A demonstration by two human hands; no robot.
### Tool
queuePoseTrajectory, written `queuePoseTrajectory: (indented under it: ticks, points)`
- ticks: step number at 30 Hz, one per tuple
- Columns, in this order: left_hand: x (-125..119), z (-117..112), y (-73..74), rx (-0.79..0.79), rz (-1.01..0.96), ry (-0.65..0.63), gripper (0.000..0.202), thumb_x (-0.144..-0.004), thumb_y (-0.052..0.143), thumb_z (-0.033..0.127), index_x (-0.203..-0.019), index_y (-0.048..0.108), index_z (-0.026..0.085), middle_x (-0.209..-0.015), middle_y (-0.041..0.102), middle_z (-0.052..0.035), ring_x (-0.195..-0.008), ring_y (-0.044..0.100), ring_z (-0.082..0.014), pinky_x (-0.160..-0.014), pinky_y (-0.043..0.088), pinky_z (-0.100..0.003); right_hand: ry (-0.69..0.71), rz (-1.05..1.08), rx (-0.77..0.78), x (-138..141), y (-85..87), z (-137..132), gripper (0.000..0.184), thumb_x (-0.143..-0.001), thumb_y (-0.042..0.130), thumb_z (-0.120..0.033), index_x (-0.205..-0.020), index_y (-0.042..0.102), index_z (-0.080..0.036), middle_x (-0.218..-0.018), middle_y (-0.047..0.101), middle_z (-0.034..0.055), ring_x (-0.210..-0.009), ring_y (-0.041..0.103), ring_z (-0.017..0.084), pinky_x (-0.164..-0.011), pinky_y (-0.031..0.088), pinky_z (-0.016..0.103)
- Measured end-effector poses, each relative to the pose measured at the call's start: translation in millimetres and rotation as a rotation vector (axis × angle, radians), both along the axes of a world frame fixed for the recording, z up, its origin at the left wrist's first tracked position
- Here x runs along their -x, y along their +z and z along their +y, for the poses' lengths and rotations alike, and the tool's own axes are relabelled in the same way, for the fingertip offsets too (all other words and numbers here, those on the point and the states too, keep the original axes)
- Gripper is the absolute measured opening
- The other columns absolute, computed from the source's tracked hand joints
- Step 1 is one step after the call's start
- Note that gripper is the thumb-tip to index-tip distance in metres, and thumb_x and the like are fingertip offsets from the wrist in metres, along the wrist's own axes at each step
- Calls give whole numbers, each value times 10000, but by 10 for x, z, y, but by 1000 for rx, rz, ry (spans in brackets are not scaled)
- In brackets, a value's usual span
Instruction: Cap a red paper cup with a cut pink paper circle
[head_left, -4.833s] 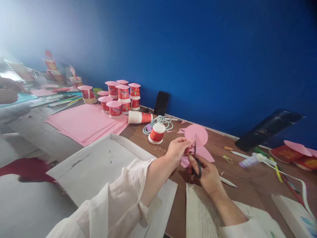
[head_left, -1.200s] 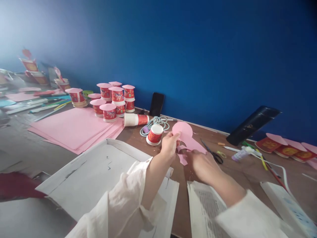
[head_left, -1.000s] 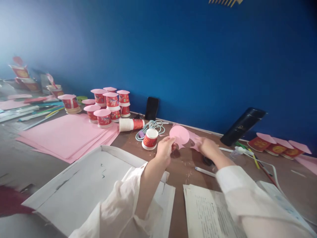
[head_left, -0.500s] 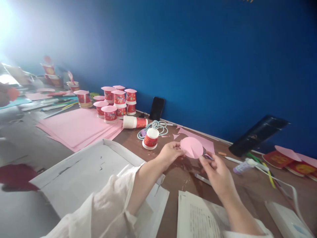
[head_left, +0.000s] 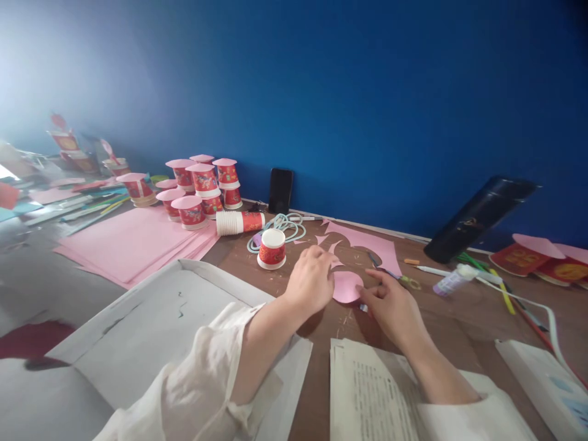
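Pink disc [head_left: 346, 286] | left hand [head_left: 311, 280], right hand [head_left: 390, 306] pinch it | edges partly hidden

A craft room: pink paper sheets [head_left: 133, 240], decorated paper cups [head_left: 202, 184] and scissors [head_left: 390, 274] crowd the table [head_left: 459, 318] along a blue wall [head_left: 367, 92].

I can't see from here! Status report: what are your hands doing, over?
Left hand and right hand both gripping pink paper circle, low over table. Scissors lying just beyond right hand. Nothing blocking.
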State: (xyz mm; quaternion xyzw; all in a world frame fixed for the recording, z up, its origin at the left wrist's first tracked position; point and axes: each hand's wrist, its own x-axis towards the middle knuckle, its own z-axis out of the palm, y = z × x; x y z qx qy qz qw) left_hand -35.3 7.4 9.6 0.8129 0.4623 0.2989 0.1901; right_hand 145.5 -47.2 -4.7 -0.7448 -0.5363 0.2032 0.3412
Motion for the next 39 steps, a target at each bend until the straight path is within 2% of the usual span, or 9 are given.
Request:
queuePoseTrajectory:
  ticks: [4, 8, 12, 16, 20, 25, 29, 35, 39]
  points:
    - [-28, -40, -38, -4, 110, -306, 406, -824, 566, 135, -1225, 629, 158, -1263, 640, -106, -1196, 567, -245, -1066, 424, -360, -3, -42, 43, 22, -11, 5, 528, -765, 627, -461, -1227, 629, -206, -666, 724, -13, -575, 635, 200, -642, 444, 322]
    - [-79, -19, -91, -26, 182, -417, 475, -810, 679, 303, -1254, 597, 153, -1343, 613, -111, -1232, 553, -280, -1069, 420, -392, 45, 29, 55, 40, 8, -4, 555, -792, 619, -493, -1264, 612, -201, -687, 727, -9, -530, 608, 183, -605, 440, 318]
    - [-121, -3, -62, 8, 241, -375, 237, -901, 544, 351, -1023, 692, 212, -1083, 726, -63, -1005, 659, -252, -873, 502, -355, 142, 92, -5, 11, -5, -34, 548, -833, 592, -531, -1251, 619, -177, -696, 722, 7, -525, 601, 172, -586, 452, 313]
    - [-148, -29, -41, 11, 260, -297, 311, -945, 426, 368, -866, 703, 249, -917, 733, -33, -861, 672, -228, -732, 492, -323, 148, 126, -55, -57, -15, -60, 477, -857, 580, -540, -1157, 669, -180, -789, 745, 35, -545, 623, 166, -582, 484, 309]
    - [-177, -47, -63, -49, 271, -298, 239, -856, 586, 447, -925, 694, 244, -963, 726, -43, -899, 658, -244, -750, 490, -324, 161, 117, -65, -88, -31, -51, 435, -874, 574, -505, -1138, 689, -180, -857, 765, 58, -596, 663, 182, -599, 518, 316]
    - [-168, -35, -82, -24, 270, -321, 432, -749, 712, 490, -1090, 670, 229, -1044, 717, -80, -956, 647, -286, -794, 497, -362, 169, -86, -76, -95, -60, -47, 315, -896, 526, -308, -1146, 715, -278, -1112, 751, 32, -973, 701, 223, -865, 507, 354]
    - [-143, -26, -99, -48, 246, -344, 484, -722, 739, 475, -1123, 653, 218, -1067, 712, -91, -958, 651, -301, -796, 500, -378, 141, -348, -15, -105, -53, -32, 334, -868, 559, -298, -1162, 707, -356, -1176, 705, 8, -955, 687, 226, -734, 479, 322]
    - [-136, -10, -108, -7, 181, -329, 594, -665, 769, 580, -1106, 656, 197, -1101, 697, -106, -985, 654, -308, -831, 503, -382, 171, -441, 4, -108, -4, 17, 223, -902, 532, -336, -964, 745, -317, -1027, 682, 17, -878, 664, 193, -641, 401, 275]
    - [-134, 9, -92, 106, 119, -276, 389, -782, 666, 536, -1025, 698, 235, -1056, 719, -68, -924, 667, -258, -774, 495, -325, 191, -416, -26, -112, -13, -5, 210, -902, 544, -331, -966, 744, -328, -1054, 672, 9, -922, 659, 192, -691, 420, 278]
